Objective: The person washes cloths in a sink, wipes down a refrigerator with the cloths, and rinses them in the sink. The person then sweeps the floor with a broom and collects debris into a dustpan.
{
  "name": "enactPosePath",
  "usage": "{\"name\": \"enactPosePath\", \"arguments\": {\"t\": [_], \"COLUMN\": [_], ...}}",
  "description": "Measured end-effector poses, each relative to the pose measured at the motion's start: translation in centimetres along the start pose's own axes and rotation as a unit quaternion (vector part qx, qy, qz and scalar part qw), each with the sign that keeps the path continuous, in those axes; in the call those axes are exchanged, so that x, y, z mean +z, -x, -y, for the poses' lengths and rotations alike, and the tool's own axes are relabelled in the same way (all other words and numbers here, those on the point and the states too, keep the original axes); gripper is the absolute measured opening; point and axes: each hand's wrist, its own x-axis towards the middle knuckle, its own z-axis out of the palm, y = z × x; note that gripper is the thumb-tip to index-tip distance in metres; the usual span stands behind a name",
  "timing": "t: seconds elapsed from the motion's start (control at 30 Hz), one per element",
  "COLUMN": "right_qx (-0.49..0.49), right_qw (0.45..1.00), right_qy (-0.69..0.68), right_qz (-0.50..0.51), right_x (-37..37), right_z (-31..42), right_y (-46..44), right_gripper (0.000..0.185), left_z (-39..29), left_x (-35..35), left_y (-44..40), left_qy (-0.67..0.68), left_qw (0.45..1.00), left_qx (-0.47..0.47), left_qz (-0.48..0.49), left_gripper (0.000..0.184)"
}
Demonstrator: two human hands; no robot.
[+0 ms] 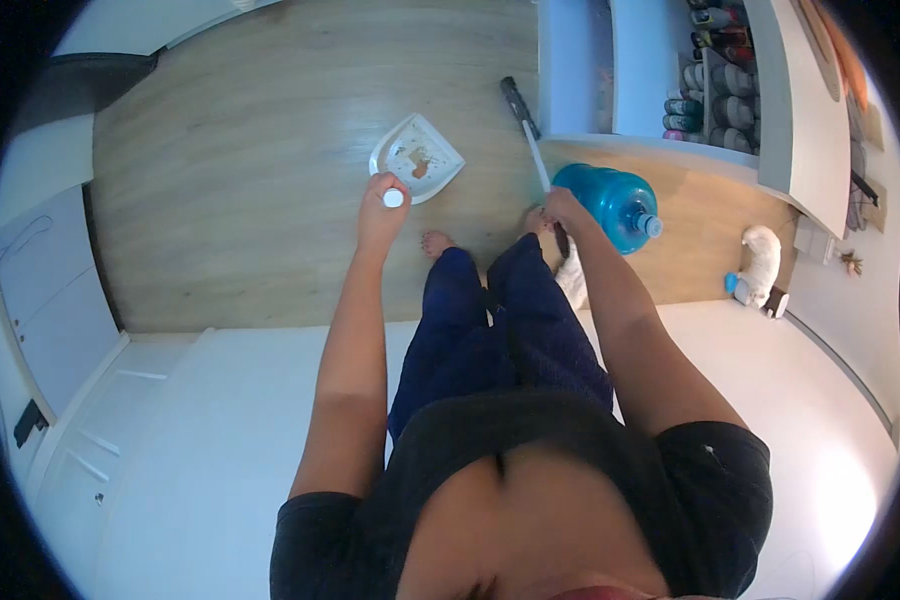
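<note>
My left hand [375, 212] is closed around the white-tipped handle [394, 198] of a white dustpan [450, 160]. The pan lies on the floor in front of my feet, with brown debris [419, 163] scattered in it. Closed on the stick of a broom [535, 155], my right hand [562, 207] is in front of my right leg. The broom's dark head [519, 106] rests on the floor, right of the dustpan and close to the cabinet corner. A large blue water jug [610, 203] lies on its side just beyond my right hand.
An open white cabinet [650, 140] holding bottles and cups stands at the upper right. One white furry animal [762, 262] is by small bowls near the right wall; white fur [572, 280] also shows beside my right leg. Wooden flooring [240, 180] stretches to the left.
</note>
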Motion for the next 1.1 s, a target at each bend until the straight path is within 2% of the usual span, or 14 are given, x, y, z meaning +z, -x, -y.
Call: {"name": "enactPosePath", "arguments": {"t": [0.03, 0.13, 0.27, 0.4, 0.47, 0.6, 0.63, 0.7, 0.77, 0.8, 0.83, 0.9, 1.0, 1.1], "right_qx": [-0.002, -0.035, 0.011, -0.041, -0.047, -0.09, -0.126, -0.159, -0.147, -0.154, -0.047, 0.056, -0.092, -0.261], "right_qw": [1.0, 0.995, 0.991, 0.954, 0.997, 0.986, 0.963, 0.909, 0.957, 0.956, 0.986, 0.969, 0.995, 0.937], "right_qy": [-0.002, 0.09, -0.091, -0.247, -0.014, 0.024, 0.191, 0.358, 0.158, 0.162, -0.023, -0.211, 0.037, 0.232], "right_qz": [0.002, 0.017, 0.098, 0.163, 0.056, 0.136, 0.143, 0.142, 0.192, 0.19, 0.156, 0.12, 0.02, 0.003], "right_x": [2.4, 6.5, 6.4, 3.6, 1.5, 3.7, 4.9, 5.4, 5.1, 4.2, 2.7, 1.2, -2.3, -5.6], "right_z": [-1.8, 2.1, 5.3, 3.4, 6.1, 1.3, 1.5, 1.9, 2.0, 3.1, 5.0, 7.2, 7.6, 6.4], "right_y": [-1.8, 3.3, 8.2, 6.1, 6.7, -0.4, 0.2, 1.3, 2.3, 3.6, 5.4, 5.3, -1.1, -14.6], "right_gripper": [0.021, 0.023, 0.027, 0.025, 0.019, 0.016, 0.015, 0.014, 0.024, 0.024, 0.028, 0.034, 0.027, 0.014], "left_z": [-0.1, -1.2, -1.3, 0.1, 0.1, -0.8, -1.0, -1.5, -1.6, -1.2, -0.9, -0.8, -0.6, -0.3], "left_x": [0.1, 0.3, 0.7, -0.1, -0.4, 0.1, 0.2, 0.1, 0.1, -0.1, -0.7, -1.9, -2.7, -2.1], "left_y": [0.0, 0.1, -0.1, 0.1, 0.3, 0.9, 1.0, 0.6, 0.4, 0.4, 0.2, -0.1, -0.3, -0.7], "left_qy": [0.008, -0.012, -0.019, -0.015, -0.025, -0.021, -0.018, -0.013, -0.011, -0.009, -0.009, 0.008, 0.017, 0.017], "left_qw": [1.0, 1.0, 1.0, 0.999, 0.998, 0.998, 0.998, 0.998, 0.997, 0.997, 0.996, 0.993, 0.985, 0.974], "left_qx": [0.006, -0.015, 0.005, -0.021, -0.022, -0.015, -0.033, -0.045, -0.056, -0.051, -0.045, -0.045, -0.046, -0.074], "left_qz": [-0.003, 0.009, 0.003, -0.032, -0.048, -0.06, -0.042, -0.047, -0.053, -0.065, -0.081, -0.112, -0.168, -0.212], "left_gripper": [0.008, 0.01, 0.01, 0.01, 0.009, 0.01, 0.011, 0.011, 0.011, 0.011, 0.011, 0.011, 0.011, 0.011]}}
